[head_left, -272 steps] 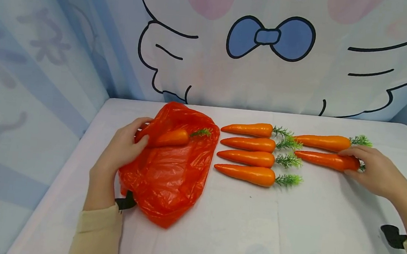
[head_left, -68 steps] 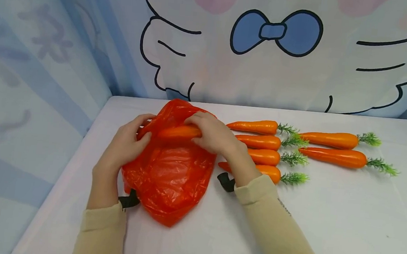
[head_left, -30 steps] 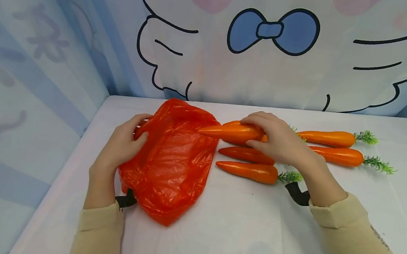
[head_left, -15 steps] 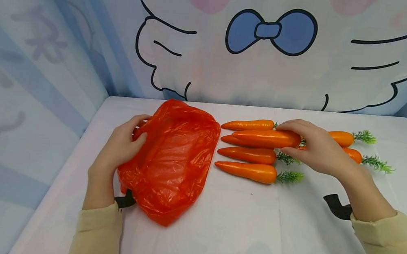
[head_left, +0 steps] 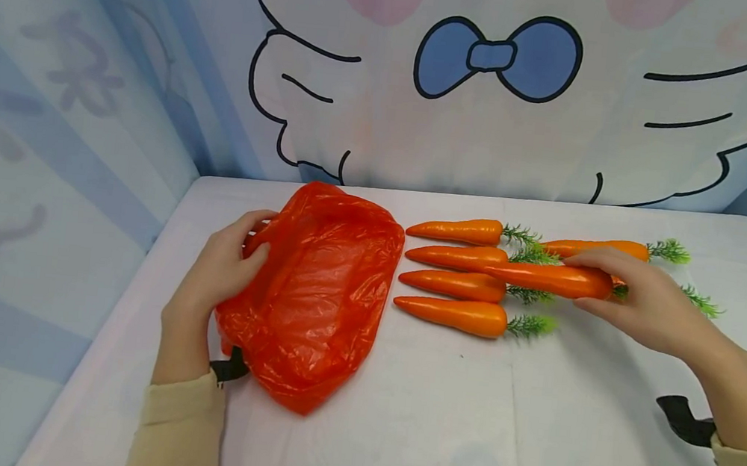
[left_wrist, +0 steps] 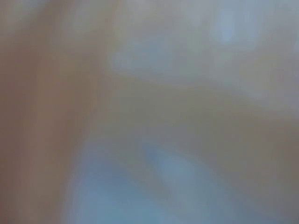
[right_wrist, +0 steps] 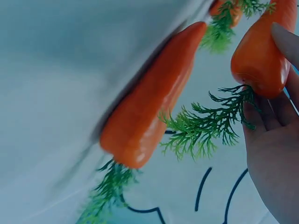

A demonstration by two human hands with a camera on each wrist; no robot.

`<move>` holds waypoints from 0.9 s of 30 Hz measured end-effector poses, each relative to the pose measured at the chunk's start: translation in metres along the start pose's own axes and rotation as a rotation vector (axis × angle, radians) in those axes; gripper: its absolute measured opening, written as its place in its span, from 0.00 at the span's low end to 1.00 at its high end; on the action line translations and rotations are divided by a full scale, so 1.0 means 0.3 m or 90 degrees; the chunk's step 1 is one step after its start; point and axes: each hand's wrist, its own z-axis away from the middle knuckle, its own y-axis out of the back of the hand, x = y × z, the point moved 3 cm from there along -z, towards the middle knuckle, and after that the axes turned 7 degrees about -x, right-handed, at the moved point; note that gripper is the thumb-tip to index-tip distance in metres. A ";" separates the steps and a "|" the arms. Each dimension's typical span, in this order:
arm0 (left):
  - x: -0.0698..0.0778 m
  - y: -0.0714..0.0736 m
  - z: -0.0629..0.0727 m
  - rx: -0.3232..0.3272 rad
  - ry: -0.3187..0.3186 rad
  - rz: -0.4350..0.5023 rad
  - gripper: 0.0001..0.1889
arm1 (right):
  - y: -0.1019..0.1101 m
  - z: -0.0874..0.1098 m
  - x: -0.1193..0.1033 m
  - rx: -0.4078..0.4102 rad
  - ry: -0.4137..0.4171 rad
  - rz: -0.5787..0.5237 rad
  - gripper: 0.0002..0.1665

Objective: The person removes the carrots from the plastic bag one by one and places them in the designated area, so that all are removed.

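My left hand (head_left: 225, 264) grips the left edge of a red plastic bag (head_left: 311, 317), thumb on top and other fingers partly hidden behind it. No carrot shows inside the bag's mouth. My right hand (head_left: 650, 301) holds an orange carrot (head_left: 551, 279) by its thick end, tip pointing left, above the right part of the table. In the right wrist view the thumb and fingers close around this carrot (right_wrist: 261, 60), its green top hanging near the palm. Beneath the right hand lies another carrot, mostly covered, its leaves (head_left: 701, 300) showing. The left wrist view is too blurred to read.
A column of several carrots (head_left: 453, 316) lies right of the bag, leaves to the right. One more carrot (head_left: 595, 248) rests at the back right. A white cloth covers the table (head_left: 435, 434); a printed curtain (head_left: 490, 147) hangs behind its far edge.
My right hand has reached into the bag, drawn out a carrot and carried it right over the carrot column. My left hand has kept its grip on the bag.
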 end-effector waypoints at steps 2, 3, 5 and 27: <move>0.002 0.000 0.000 0.000 0.001 0.001 0.26 | 0.002 0.022 0.019 0.001 -0.010 0.005 0.33; 0.002 0.000 0.001 0.000 0.002 0.002 0.26 | 0.003 0.031 0.028 0.003 -0.017 0.005 0.33; 0.002 -0.001 0.001 0.000 0.002 0.003 0.26 | 0.006 0.050 0.042 0.002 -0.043 0.001 0.33; 0.004 0.002 0.010 -0.003 0.011 0.007 0.26 | -0.021 0.225 0.192 -0.008 -0.147 -0.021 0.34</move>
